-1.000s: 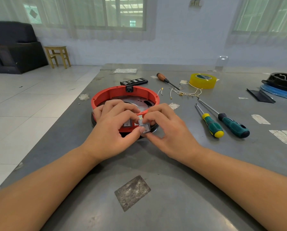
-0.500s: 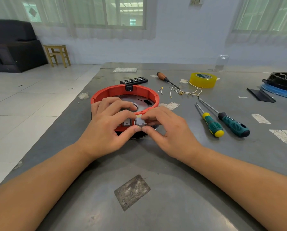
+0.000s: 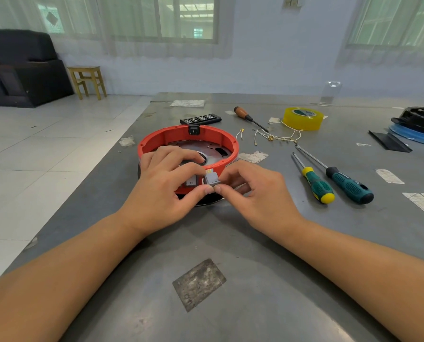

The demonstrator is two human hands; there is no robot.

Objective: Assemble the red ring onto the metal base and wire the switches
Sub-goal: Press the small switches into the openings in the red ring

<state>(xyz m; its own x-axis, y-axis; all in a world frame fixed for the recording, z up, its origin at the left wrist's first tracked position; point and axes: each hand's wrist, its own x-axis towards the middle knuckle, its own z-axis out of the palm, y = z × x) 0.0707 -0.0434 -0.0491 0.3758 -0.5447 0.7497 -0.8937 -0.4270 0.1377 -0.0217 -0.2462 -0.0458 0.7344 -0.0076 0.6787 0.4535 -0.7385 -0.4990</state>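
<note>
Both hands are bunched together at the near wall of the red ring (image 3: 188, 137), and between them sits a small grey switch (image 3: 211, 179), pinched from each side. What has changed in the last second is small but telling: the left hand (image 3: 166, 186), which a moment ago lay curled low against the rim with the switch down by the ring's outer face, now has its fingers draped over the top edge into the ring, thumb and forefinger nipping the switch, while the right hand (image 3: 257, 191) has its fingertips on the switch's other side. The switch itself has come up a little and tilted, its flat grey face turned toward me, right beside a white rocker switch (image 3: 190, 180) already seated in the wall. The ring lies over the metal base (image 3: 206, 150), whose plate shows through the middle, so that part looks done; to my eye the person is lining this second switch up with its opening, not yet pushed home. Loose wires (image 3: 275, 137) lie untouched at two o'clock from the ring, beside the yellow tape roll (image 3: 303, 118), and two green-handled screwdrivers (image 3: 334, 181) rest at three o'clock, so wiring seems yet to begin.
</note>
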